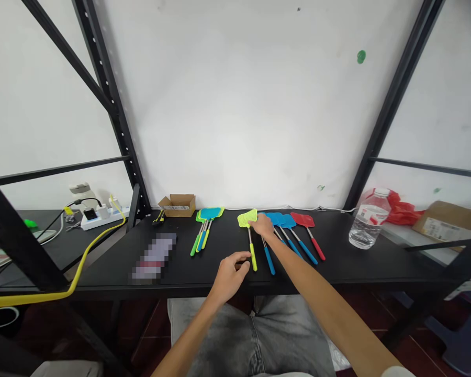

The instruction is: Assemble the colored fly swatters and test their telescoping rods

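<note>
A yellow-green fly swatter [246, 218] lies on the black table, its handle toward me. My right hand [262, 225] reaches across and has its fingers closed at the right edge of the swatter's head. Beside the yellow handle hovers my left hand [231, 273], fingers loosely curled with a gap between thumb and forefinger, holding nothing. To the right, several blue fly swatters [290, 222] are fanned out, partly hidden by my right hand and forearm. A red fly swatter [303, 220] ends that row. On the left is an overlapping pile of green, yellow and blue fly swatters [211, 213].
An open cardboard box [179, 206] sits against the wall, left of the pile. A blurred-out flat object [156, 259] lies nearer me. A water bottle [369, 220] stands at the right. A yellow cable [86, 255] and a power strip [104, 217] are at far left.
</note>
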Tool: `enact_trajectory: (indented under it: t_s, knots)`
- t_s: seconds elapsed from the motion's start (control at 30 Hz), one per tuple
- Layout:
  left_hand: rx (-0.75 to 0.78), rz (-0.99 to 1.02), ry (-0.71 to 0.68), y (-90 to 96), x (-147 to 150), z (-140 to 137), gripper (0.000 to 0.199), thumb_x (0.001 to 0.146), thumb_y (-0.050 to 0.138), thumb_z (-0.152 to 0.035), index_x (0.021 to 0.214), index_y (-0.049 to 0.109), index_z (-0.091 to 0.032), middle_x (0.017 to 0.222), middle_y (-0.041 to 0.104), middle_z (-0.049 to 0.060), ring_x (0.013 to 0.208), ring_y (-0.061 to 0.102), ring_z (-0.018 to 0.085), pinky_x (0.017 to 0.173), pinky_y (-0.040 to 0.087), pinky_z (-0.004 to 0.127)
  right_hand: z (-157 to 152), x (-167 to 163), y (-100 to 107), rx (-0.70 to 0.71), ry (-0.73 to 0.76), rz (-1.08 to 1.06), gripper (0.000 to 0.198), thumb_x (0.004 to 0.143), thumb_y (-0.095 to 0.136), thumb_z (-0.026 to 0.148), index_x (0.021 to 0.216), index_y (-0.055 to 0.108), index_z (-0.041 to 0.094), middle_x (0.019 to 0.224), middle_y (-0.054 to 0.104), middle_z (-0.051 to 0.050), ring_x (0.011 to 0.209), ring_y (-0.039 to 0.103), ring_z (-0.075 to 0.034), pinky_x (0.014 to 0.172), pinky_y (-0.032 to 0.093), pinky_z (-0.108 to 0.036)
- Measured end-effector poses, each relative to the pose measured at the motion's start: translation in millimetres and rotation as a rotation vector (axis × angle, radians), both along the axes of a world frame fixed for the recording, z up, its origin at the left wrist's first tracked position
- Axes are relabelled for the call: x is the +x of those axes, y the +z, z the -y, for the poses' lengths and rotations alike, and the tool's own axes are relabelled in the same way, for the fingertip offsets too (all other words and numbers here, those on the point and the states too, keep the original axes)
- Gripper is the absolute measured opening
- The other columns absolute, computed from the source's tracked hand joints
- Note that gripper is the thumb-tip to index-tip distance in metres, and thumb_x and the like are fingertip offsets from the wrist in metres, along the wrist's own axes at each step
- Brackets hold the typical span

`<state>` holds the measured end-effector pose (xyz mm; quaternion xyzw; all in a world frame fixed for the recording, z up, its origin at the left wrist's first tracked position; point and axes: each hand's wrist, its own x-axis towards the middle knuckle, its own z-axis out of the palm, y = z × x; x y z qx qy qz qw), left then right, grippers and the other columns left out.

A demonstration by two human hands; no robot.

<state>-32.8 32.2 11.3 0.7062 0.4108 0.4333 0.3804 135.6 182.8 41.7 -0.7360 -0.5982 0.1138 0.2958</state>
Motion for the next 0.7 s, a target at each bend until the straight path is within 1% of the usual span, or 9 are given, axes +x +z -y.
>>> enact_trajectory:
  t_s: [0.07, 0.17, 0.23, 0.3, 0.37, 0.4, 0.43, 0.53, 0.7]
  knots:
    - [0.043, -0.021, 0.000, -0.8, 0, 0, 0.030, 0.087, 0.052, -0.029, 0.111, 0.069, -0.020, 0.116, 0.068, 0.007, 0.107, 0.063, 0.021, 0.085, 0.052, 0.029, 10, 1, 1, 0.013, -0.029, 0.043, 0.046, 0.086, 0.058, 0.046, 0.118, 0.062, 0.013, 0.111, 0.068, -0.019, 0.109, 0.062, -0.033, 0.081, 0.047, -0.037]
    - [0.144, -0.130, 0.059, 0.9, -6, -10, 0.029, 0.089, 0.049, -0.028, 0.109, 0.069, -0.021, 0.113, 0.067, 0.006, 0.099, 0.064, 0.020, 0.081, 0.052, 0.029, 27, 6, 2, 0.086, 0.019, 0.079, 0.055, 0.089, 0.052, 0.049, 0.132, 0.052, 0.015, 0.122, 0.063, -0.017, 0.115, 0.058, -0.033, 0.085, 0.046, -0.038]
    - [0.261, -0.325, 0.224, 6.0, -15, -23, 0.029, 0.088, 0.050, -0.025, 0.110, 0.068, -0.021, 0.112, 0.066, 0.007, 0.099, 0.062, 0.021, 0.086, 0.049, 0.033, 39, 13, 3, 0.134, 0.074, 0.089, 0.054, 0.090, 0.051, 0.048, 0.134, 0.052, 0.017, 0.126, 0.062, -0.015, 0.117, 0.057, -0.031, 0.086, 0.045, -0.037]
    - [0.354, -0.589, 0.488, 12.6, -29, -41, 0.031, 0.085, 0.053, -0.022, 0.113, 0.066, -0.019, 0.113, 0.064, 0.011, 0.107, 0.058, 0.026, 0.094, 0.043, 0.038, 48, 20, 3, 0.171, 0.124, 0.069, 0.050, 0.091, 0.050, 0.048, 0.130, 0.055, 0.018, 0.124, 0.064, -0.012, 0.115, 0.058, -0.029, 0.085, 0.045, -0.036]
    - [0.326, -0.829, 0.747, 17.8, -43, -59, 0.034, 0.084, 0.055, -0.025, 0.116, 0.064, -0.016, 0.114, 0.061, 0.015, 0.111, 0.054, 0.032, 0.092, 0.042, 0.043, 55, 25, 4, 0.205, 0.158, 0.032, 0.045, 0.091, 0.049, 0.047, 0.125, 0.059, 0.019, 0.120, 0.067, -0.010, 0.112, 0.060, -0.028, 0.085, 0.045, -0.035]
    - [0.287, -0.913, 0.834, 19.3, -50, -68, 0.033, 0.084, 0.055, -0.027, 0.112, 0.065, -0.013, 0.112, 0.061, 0.017, 0.110, 0.054, 0.034, 0.089, 0.043, 0.043, 58, 26, 4, 0.221, 0.169, 0.014, 0.043, 0.091, 0.049, 0.046, 0.122, 0.060, 0.019, 0.119, 0.067, -0.010, 0.111, 0.061, -0.027, 0.085, 0.045, -0.035]
    - [0.245, -0.977, 0.877, 20.0, -55, -74, 0.031, 0.085, 0.055, -0.030, 0.108, 0.066, -0.011, 0.110, 0.061, 0.018, 0.107, 0.056, 0.034, 0.086, 0.043, 0.043, 60, 27, 3, 0.236, 0.178, -0.004, 0.041, 0.091, 0.049, 0.045, 0.120, 0.061, 0.019, 0.117, 0.068, -0.009, 0.110, 0.061, -0.027, 0.085, 0.045, -0.035]
    - [0.203, -1.069, 0.879, 18.8, -64, -85, 0.027, 0.087, 0.053, -0.032, 0.098, 0.066, -0.010, 0.103, 0.063, 0.017, 0.101, 0.059, 0.032, 0.081, 0.044, 0.039, 64, 24, 1, 0.275, 0.209, -0.050, 0.036, 0.091, 0.049, 0.043, 0.115, 0.063, 0.020, 0.114, 0.069, -0.007, 0.107, 0.062, -0.025, 0.087, 0.045, -0.035]
    - [0.197, -1.061, 0.851, 20.7, -60, -81, 0.024, 0.091, 0.050, -0.028, 0.100, 0.064, -0.012, 0.095, 0.068, 0.016, 0.097, 0.063, 0.031, 0.079, 0.043, 0.037, 66, 15, -5, 0.289, 0.272, -0.131, 0.034, 0.090, 0.049, 0.042, 0.110, 0.066, 0.021, 0.110, 0.070, -0.006, 0.104, 0.063, -0.024, 0.083, 0.046, -0.034]
